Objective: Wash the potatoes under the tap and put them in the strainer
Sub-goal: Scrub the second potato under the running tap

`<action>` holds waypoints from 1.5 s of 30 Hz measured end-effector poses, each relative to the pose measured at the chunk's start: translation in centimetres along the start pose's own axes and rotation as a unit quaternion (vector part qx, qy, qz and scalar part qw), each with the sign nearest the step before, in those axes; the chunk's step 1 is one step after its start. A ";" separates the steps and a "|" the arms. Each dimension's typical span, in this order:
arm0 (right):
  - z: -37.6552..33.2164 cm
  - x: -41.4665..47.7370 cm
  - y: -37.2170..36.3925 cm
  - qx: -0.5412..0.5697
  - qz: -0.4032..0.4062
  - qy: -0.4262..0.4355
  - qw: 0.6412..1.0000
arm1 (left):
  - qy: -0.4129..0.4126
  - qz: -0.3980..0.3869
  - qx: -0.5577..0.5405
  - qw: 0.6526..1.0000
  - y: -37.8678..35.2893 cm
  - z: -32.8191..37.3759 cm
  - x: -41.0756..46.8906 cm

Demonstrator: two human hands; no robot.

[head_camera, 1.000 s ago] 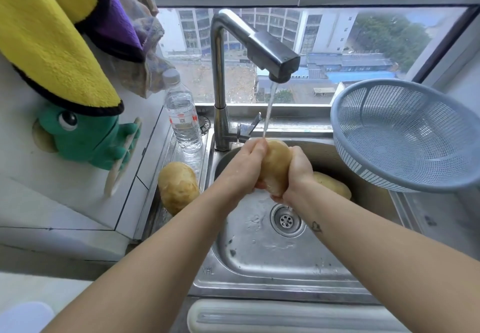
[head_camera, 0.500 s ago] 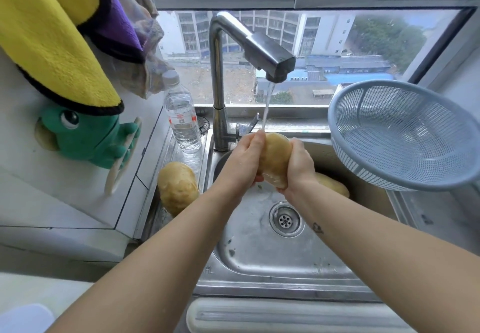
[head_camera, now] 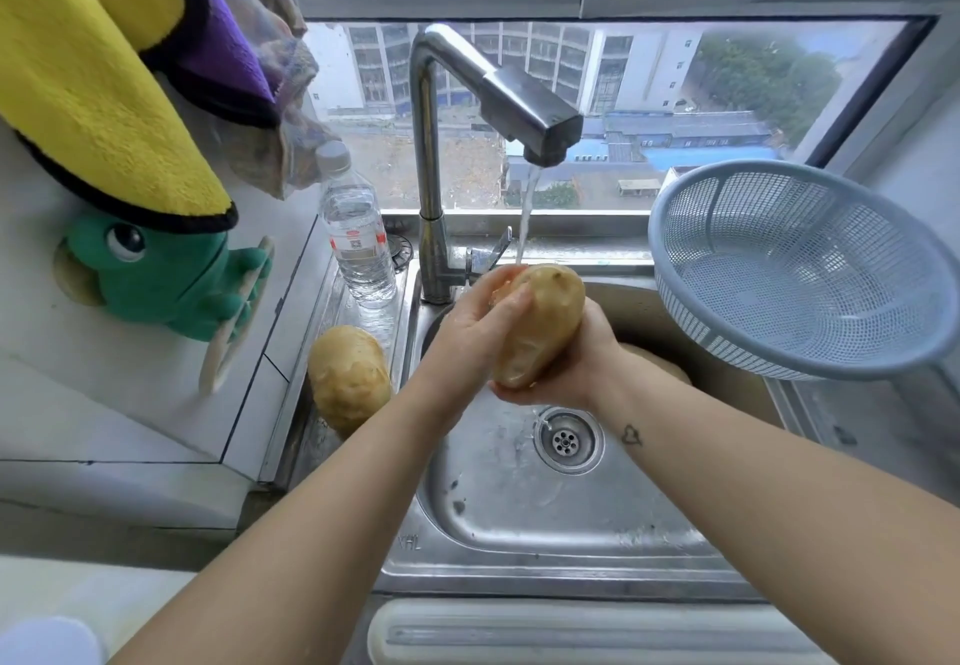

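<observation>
Water runs from the steel tap [head_camera: 519, 98] onto the top of a large potato [head_camera: 543, 321] held over the sink [head_camera: 519, 519]. My left hand [head_camera: 480, 321] grips its left side, thumb across the skin. My right hand [head_camera: 576, 363] cups it from below and right. A second potato [head_camera: 349, 378] lies on the sink's left ledge. A third potato [head_camera: 662, 363] rests in the basin behind my right wrist, mostly hidden. The blue-grey strainer [head_camera: 800, 269] stands tilted at the sink's right edge, with nothing in it.
A plastic water bottle [head_camera: 357, 243] stands left of the tap base. A green frog-shaped holder [head_camera: 156, 275] and yellow and purple cloths [head_camera: 104, 93] hang on the left wall. The drain [head_camera: 566, 438] lies below my hands. The window sill runs behind the tap.
The potato has turned in my hands, so more of its skin faces me. My right hand has slipped lower under it; my left thumb now lies across its side.
</observation>
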State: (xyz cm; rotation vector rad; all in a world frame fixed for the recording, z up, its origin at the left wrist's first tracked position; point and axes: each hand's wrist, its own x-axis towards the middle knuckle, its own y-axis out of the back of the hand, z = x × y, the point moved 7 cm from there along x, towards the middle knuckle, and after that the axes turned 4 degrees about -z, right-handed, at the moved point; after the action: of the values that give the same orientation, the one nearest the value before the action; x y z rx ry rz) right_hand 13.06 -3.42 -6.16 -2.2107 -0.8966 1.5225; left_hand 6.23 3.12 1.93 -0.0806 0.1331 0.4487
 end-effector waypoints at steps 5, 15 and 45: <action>0.2 0.4 -1.5 -0.055 -0.054 0.019 0.997 | 0.006 0.062 -0.104 0.993 0.1 0.2 0.9; 0.0 1.4 -1.2 -0.029 -0.107 -0.052 0.992 | 0.048 -0.090 -0.165 0.981 -1.6 -0.9 0.8; -2.2 1.4 -0.3 -0.109 -0.015 -0.033 0.993 | 0.030 -0.104 -0.207 0.972 -1.6 0.1 2.6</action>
State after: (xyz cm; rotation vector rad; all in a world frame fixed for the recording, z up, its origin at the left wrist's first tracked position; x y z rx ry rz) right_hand 15.36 -2.07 -6.16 -2.2945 -1.1611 1.5586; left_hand 9.27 2.82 1.67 -0.5144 0.0869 0.2585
